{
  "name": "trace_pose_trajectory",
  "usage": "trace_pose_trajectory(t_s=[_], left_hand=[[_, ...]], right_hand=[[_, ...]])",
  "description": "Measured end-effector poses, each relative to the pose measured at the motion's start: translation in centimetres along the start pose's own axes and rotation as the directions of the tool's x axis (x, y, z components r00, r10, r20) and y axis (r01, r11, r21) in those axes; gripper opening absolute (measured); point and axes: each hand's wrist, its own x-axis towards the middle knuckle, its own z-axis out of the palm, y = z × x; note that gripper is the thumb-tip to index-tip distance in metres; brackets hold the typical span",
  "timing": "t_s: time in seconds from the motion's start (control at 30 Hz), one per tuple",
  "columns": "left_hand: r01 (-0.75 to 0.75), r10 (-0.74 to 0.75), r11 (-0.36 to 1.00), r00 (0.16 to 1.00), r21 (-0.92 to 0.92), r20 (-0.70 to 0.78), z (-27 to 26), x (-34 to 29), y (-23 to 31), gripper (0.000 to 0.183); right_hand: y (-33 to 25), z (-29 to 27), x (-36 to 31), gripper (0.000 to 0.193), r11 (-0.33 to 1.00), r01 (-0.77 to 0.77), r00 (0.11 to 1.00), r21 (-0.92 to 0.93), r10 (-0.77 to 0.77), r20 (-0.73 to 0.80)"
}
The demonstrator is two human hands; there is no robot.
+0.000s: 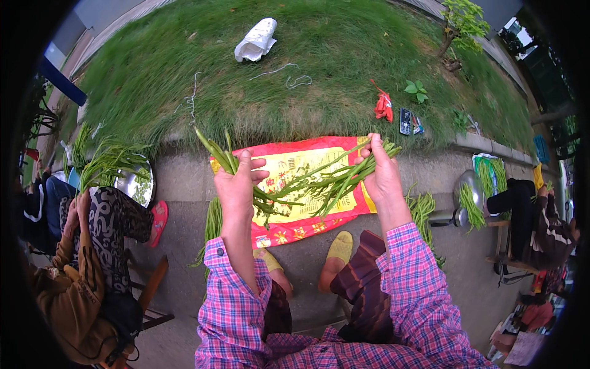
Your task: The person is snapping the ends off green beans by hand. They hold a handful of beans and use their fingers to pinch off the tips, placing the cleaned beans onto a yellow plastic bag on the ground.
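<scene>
My left hand point(236, 178) grips a bunch of thin green vegetable stalks point(215, 149); their cut ends point up and away, and their tips hang below the palm. Thumb and fingers of my right hand point(382, 169) are closed round a second bunch of green stalks point(338, 184), whose thin tips fan out leftward toward the left hand. Both hands are held above a red and yellow printed sack point(273, 237) spread flat on the pavement. More stalks lie in a pile point(213, 224) left of the sack and in another pile point(423, 212) to its right.
Beyond a kerb, grass holds a white bag point(255, 40), a red bag point(383, 106) and a dark phone-like object point(405, 121). A seated person at left holds stalks point(117, 163) by a metal basin point(145, 184). Another person sits at right near a metal bowl point(465, 184).
</scene>
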Motion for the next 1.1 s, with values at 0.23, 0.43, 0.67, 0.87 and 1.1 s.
trace_pose_trajectory(t_s=[0.23,0.43,0.67,0.87,1.1], left_hand=[[-0.096,0.118,0.974,0.988,0.203,-0.103,-1.4,0.5,1.0,0.025],[-0.176,0.24,0.932,0.955,0.316,-0.176,-3.0,1.0,1.7,0.024],[-0.186,0.203,0.937,0.979,0.295,-0.029,-1.0,-0.1,1.5,0.019],[-0.171,0.106,0.956,0.959,0.238,0.263,2.1,-2.3,1.5,0.024],[-0.445,0.258,0.843,0.826,0.301,0.501,2.9,-3.0,0.1,0.026]], right_hand=[[-0.8,-0.4,0.6,0.021,0.994,0.109,0.991,0.003,-0.109,-0.083],[-2.2,-0.9,0.9,0.02,0.984,0.165,0.976,0.063,-0.153,-0.155],[-1.3,-0.3,0.6,0.021,0.988,0.063,0.997,-0.142,-0.068,-0.034],[0.7,1.7,-1.3,0.023,0.83,-0.005,0.975,-0.557,0.127,0.181],[1.1,3.8,-3.4,0.021,0.685,-0.038,0.905,-0.728,0.332,0.266]])
